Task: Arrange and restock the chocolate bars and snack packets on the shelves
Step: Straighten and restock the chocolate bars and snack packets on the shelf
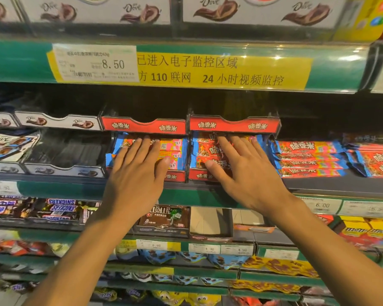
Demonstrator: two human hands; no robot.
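The red chocolate bars [210,151] in two red boxes [234,125] on the middle shelf [318,186] are pressed flat by the left hand [137,168] and right hand [241,171], fingers wide and straight. Tidying is under way; next, a gentle push back is likely needed.

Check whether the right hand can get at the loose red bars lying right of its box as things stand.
Probably yes. The right hand lies flat on the bars in the right red box, and the loose bars lie uncovered on the open shelf just beyond the box's clear wall.
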